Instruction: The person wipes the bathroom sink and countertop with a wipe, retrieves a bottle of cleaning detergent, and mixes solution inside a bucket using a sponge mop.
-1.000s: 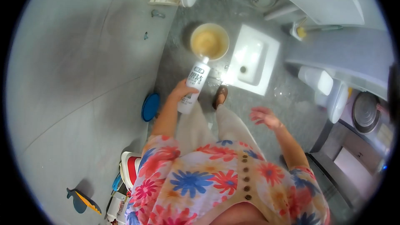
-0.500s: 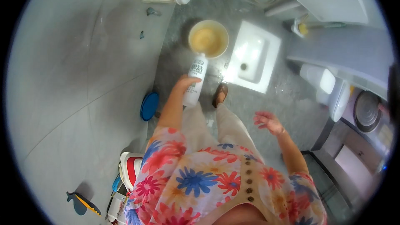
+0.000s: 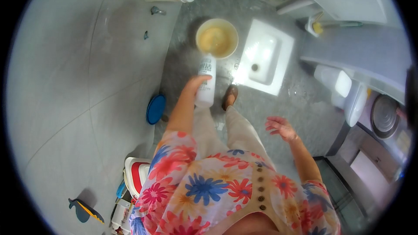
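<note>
My left hand (image 3: 194, 85) is wrapped around a white plastic bottle (image 3: 206, 93) with dark lettering on its label. The bottle's neck end points away from me and reaches the near rim of a cream bucket (image 3: 235, 47). Inside the bucket is a yellowish liquid (image 3: 214, 39); whether anything flows from the bottle is too blurred to tell. Off to the right, my right hand (image 3: 281, 127) hangs in the air with its fingers apart, holding nothing.
A white squat toilet (image 3: 278, 67) is set in the wet grey floor right of the bucket. A blue round lid or basin (image 3: 156, 109) stands by the left wall. A tap (image 3: 158, 11) sticks out of that wall. On the right is a grey ledge (image 3: 357, 54).
My left hand has tipped and turned the bottle slightly, so its neck is nearer the bucket and its label shows less. My right hand has stayed nearly still.
</note>
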### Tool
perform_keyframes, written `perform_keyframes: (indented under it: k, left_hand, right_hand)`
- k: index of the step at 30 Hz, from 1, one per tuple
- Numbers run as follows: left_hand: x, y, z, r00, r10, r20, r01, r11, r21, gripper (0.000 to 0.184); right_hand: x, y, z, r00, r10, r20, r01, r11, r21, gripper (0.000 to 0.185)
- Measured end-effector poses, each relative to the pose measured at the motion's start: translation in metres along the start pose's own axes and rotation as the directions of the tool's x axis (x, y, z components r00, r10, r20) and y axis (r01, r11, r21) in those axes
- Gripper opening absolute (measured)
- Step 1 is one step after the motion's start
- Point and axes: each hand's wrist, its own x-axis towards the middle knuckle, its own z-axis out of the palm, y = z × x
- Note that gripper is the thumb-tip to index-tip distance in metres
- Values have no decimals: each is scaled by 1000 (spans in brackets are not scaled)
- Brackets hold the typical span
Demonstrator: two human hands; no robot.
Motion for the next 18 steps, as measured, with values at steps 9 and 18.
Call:
perform_keyframes:
  k: [9, 18]
  left_hand:
    - [21, -4, 3, 999, -51, -2, 50, 997, -57, 33]
    - [17, -5, 11, 998, -56, 40, 62, 981, -186, 36]
  right_hand:
    - [1, 1, -7, 1000, -7, 6, 7, 1000, 7, 42]
    - [-2, -3, -11, 1000, 4, -1, -4, 1000, -4, 43]
